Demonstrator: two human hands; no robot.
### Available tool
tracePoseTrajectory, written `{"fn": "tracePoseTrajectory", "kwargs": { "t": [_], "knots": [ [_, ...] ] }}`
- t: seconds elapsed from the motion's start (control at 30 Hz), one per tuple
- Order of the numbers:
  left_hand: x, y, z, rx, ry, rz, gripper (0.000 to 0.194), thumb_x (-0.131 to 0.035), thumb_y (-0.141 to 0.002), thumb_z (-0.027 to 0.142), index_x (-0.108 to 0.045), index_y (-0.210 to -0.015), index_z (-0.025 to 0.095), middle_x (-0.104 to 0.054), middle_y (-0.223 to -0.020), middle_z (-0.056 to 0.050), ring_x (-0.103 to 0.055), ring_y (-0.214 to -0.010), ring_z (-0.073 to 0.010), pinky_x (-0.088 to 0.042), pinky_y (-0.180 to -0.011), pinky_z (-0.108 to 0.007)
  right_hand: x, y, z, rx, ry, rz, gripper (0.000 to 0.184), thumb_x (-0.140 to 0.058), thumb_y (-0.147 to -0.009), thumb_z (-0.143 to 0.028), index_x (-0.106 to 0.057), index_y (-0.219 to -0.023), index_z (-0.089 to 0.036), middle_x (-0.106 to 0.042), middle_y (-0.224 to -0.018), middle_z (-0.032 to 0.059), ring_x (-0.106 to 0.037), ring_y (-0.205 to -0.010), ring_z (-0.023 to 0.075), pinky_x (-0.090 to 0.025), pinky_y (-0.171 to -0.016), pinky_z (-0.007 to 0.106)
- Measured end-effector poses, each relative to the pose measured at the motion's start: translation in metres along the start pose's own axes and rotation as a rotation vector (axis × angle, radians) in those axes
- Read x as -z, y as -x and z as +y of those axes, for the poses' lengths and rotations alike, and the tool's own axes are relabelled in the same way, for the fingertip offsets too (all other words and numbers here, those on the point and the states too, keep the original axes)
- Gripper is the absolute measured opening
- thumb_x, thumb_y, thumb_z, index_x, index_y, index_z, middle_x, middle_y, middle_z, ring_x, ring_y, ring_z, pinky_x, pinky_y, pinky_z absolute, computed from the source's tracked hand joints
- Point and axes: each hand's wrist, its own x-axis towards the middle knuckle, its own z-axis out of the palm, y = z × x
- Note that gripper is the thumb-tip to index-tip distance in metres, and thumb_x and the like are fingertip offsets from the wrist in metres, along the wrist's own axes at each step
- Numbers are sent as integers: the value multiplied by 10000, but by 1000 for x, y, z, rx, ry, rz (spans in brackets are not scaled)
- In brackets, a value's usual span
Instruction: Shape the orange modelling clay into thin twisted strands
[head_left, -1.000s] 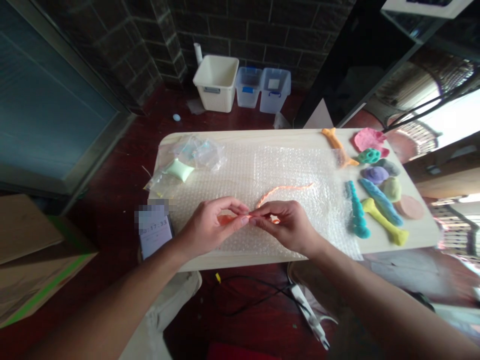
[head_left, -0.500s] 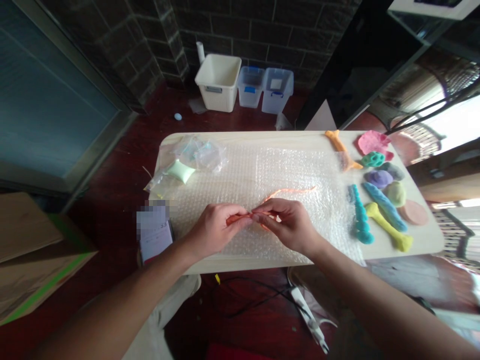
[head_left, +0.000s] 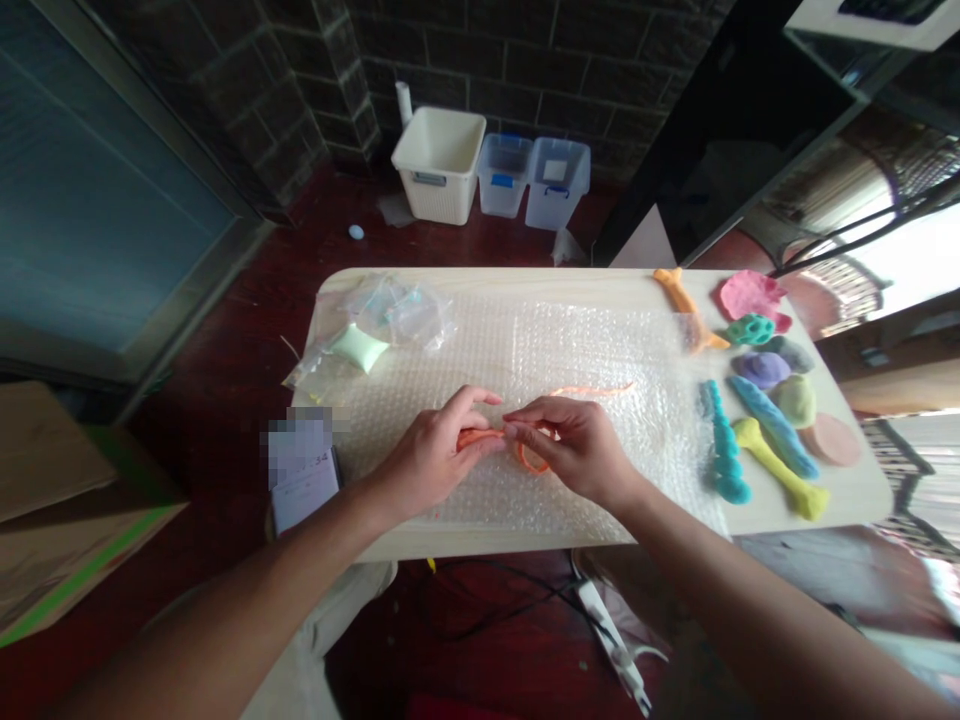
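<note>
Above the bubble wrap (head_left: 465, 330), my left hand (head_left: 431, 455) pinches a thin orange clay strip (head_left: 478, 437) between thumb and lower fingers, its index finger lifted away. My right hand (head_left: 577, 450) grips the same clay at the other side, thumb and fingertips pressed together, almost touching my left fingertips. Below the right fingers an orange clay loop (head_left: 532, 462) hangs or lies; whether it touches the wrap I cannot tell. A longer orange clay strand (head_left: 600, 389) stretches out to the right behind that hand. Part of the clay is hidden by my fingers.
Several modelled clay pieces line the table's right side, among them a yellow bone shape (head_left: 784, 470), a teal tapered piece (head_left: 724, 445) and an orange bone shape (head_left: 686, 308). A pale green packet (head_left: 360, 347) and a phone (head_left: 304, 480) are at the left. Bins (head_left: 442, 170) stand beyond.
My left index finger has lifted off the clay. The orange loop under my right hand shows more fully. The view has shifted slightly.
</note>
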Motion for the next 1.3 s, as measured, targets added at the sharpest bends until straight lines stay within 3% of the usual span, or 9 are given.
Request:
{"fn": "tracePoseTrajectory", "kwargs": {
  "t": [0.07,0.2,0.4,0.53,0.6,0.73,0.9,1.07,1.3],
  "knots": [
    [0,-3,-2,-5,-22,6,404,-739,-913,314,-575,-1262,192,-797,-997,-30,-746,-885,-160,-534,-784,-250,1,-2,1,-7,22,1,133,-735,-931,-287,-831,-966,-202,-817,-899,69,-743,-792,187,-540,-706,304],
    [1,-9,-4,-16,-73,31,145,-706,-939,326,-724,-1017,205,-796,-990,-21,-737,-878,-153,-526,-776,-245,5,-5,2,-50,-3,-23,178,-733,-929,-317,-832,-1006,-190,-821,-901,77,-746,-783,193,-550,-695,307],
    [2,-10,0,-9,-58,47,183,-670,-964,354,-758,-941,195,-784,-879,-17,-710,-767,-133,-509,-689,-237,7,-7,3,-89,-81,-108,195,-752,-914,-323,-841,-1052,-217,-834,-968,79,-771,-820,210,-580,-724,320],
    [0,-6,-2,74,100,22,293,-714,-925,396,-726,-1122,180,-787,-998,-66,-724,-861,-171,-540,-753,-270,6,-1,1,-84,-79,-72,170,-749,-917,-303,-844,-1022,-209,-831,-933,75,-763,-814,204,-578,-726,317],
    [-2,-4,-3,131,211,-38,375,-682,-941,432,-700,-1194,156,-777,-958,-78,-710,-799,-165,-535,-690,-267,5,3,0,-56,-77,-62,161,-747,-914,-288,-840,-1010,-198,-823,-913,75,-751,-794,194,-567,-700,306],
    [-3,4,1,123,192,-143,328,-596,-988,423,-765,-982,142,-709,-750,-34,-614,-648,-131,-448,-560,-242,3,14,-4,4,-84,-93,153,-717,-936,-275,-825,-1007,-193,-802,-890,66,-721,-770,172,-540,-664,288],
    [-4,16,12,14,41,-36,235,-642,-966,370,-781,-940,182,-774,-883,-33,-685,-808,-168,-501,-718,-268,2,25,-14,61,-1,-92,164,-707,-951,-285,-810,-1051,-206,-796,-943,76,-726,-826,185,-553,-728,311],
    [-5,24,17,-34,-18,43,199,-674,-952,354,-787,-935,191,-777,-911,-37,-700,-826,-171,-504,-746,-264,1,31,-23,83,42,-68,158,-701,-960,-295,-817,-1026,-209,-801,-922,72,-729,-801,180,-551,-720,300],
    [-6,25,18,-25,-11,4,202,-647,-965,347,-758,-939,181,-758,-871,-18,-682,-786,-154,-489,-703,-251,-2,33,-27,104,113,-41,134,-691,-962,-260,-811,-985,-208,-791,-879,53,-724,-780,167,-540,-703,282]
  ]
}}
